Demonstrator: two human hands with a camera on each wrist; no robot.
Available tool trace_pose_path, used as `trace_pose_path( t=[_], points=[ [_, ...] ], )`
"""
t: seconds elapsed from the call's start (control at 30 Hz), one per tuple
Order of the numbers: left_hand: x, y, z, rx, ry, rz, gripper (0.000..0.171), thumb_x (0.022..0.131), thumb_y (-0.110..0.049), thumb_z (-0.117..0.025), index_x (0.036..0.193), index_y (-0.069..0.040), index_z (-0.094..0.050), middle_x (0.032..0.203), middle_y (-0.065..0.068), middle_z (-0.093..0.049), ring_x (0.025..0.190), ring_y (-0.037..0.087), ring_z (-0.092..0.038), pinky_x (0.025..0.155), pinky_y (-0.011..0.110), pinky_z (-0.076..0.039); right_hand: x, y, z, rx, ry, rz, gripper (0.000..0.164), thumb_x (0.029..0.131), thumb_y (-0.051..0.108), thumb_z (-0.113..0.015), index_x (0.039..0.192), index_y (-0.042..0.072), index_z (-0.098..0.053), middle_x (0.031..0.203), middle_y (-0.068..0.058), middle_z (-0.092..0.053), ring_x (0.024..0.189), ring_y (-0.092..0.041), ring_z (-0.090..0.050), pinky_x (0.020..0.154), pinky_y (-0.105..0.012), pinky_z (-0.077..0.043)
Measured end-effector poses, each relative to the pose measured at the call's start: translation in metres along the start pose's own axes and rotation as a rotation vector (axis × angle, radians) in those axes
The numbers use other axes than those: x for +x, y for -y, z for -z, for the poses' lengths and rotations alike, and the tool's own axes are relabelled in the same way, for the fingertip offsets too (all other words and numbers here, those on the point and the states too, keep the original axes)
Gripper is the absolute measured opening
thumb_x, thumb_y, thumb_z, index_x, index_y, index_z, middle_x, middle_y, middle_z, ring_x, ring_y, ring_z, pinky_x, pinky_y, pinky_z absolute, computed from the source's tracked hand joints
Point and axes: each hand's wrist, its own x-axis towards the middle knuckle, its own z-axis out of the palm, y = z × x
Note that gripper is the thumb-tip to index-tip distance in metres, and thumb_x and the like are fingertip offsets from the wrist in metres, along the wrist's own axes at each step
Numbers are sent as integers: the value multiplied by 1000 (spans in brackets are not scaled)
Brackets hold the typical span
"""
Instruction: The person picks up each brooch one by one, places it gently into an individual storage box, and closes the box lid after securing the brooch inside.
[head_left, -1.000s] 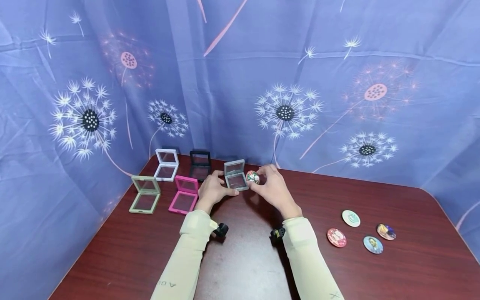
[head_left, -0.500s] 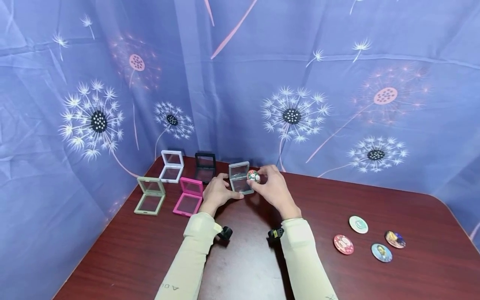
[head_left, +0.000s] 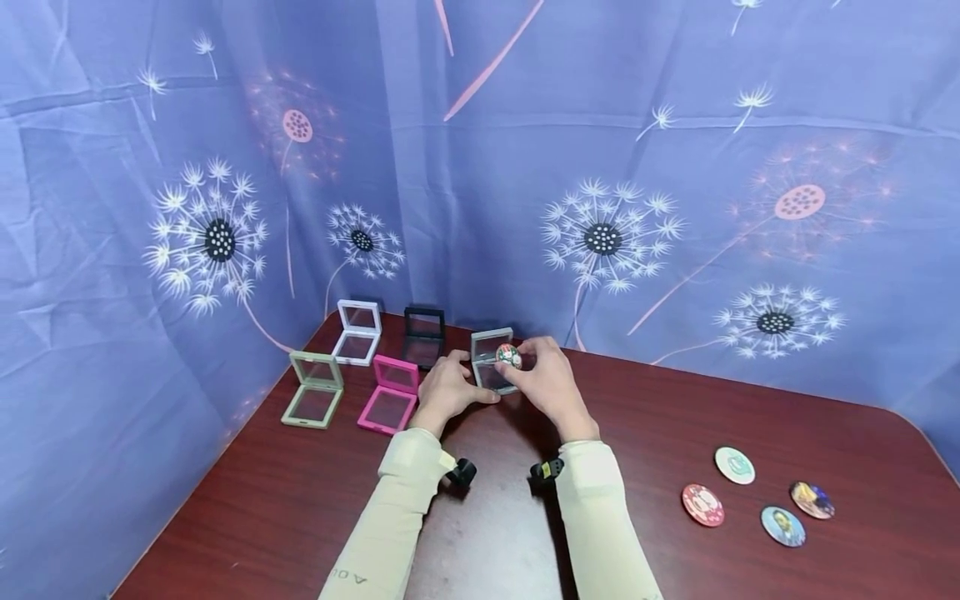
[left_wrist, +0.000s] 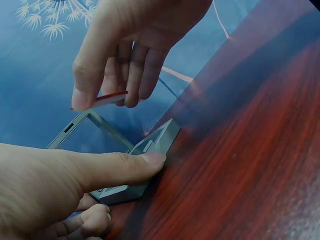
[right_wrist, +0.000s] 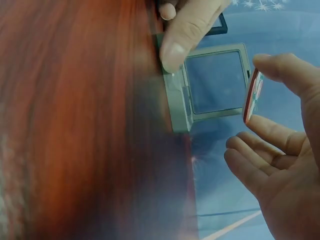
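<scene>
A round badge [head_left: 508, 357] with a red, green and white face is pinched by its rim between the thumb and forefinger of my right hand [head_left: 551, 385]. It is held tilted over an open grey display case [head_left: 489, 377]. The case's clear-windowed lid [right_wrist: 215, 80] stands up from its base. My left hand [head_left: 447, 388] holds the base, thumb [left_wrist: 135, 167] on its front edge and the other fingers curled at its left side. In the left wrist view the badge [left_wrist: 107, 99] shows edge-on, apart from the base.
Open cases stand to the left: white [head_left: 356, 346], black [head_left: 423, 350], green [head_left: 311, 407] and pink [head_left: 387, 408]. Several round badges lie at the right: mint [head_left: 735, 465], red [head_left: 703, 505], blue portrait [head_left: 783, 527] and dark blue-yellow [head_left: 812, 500]. A blue curtain [head_left: 480, 208] hangs behind the table.
My right hand has brought the badge from beside the grey case to over it. The left hand stays on the case. The head view has shifted slightly, moving the scene rightward.
</scene>
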Motion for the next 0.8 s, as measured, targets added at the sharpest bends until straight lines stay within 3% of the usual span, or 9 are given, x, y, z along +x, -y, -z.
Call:
trace_pose_path(
  t=[0.8],
  points=[
    [-2, -1, -4, 2, 3, -13, 91, 56, -49, -91, 132, -17, -54, 101, -4, -59, 90, 16, -56, 81, 38, -44, -2, -10, -13, 18, 43, -72, 44, 81, 37, -77, 103, 1, -64, 112, -11, -55, 96, -26, -55, 87, -38, -47]
  ],
)
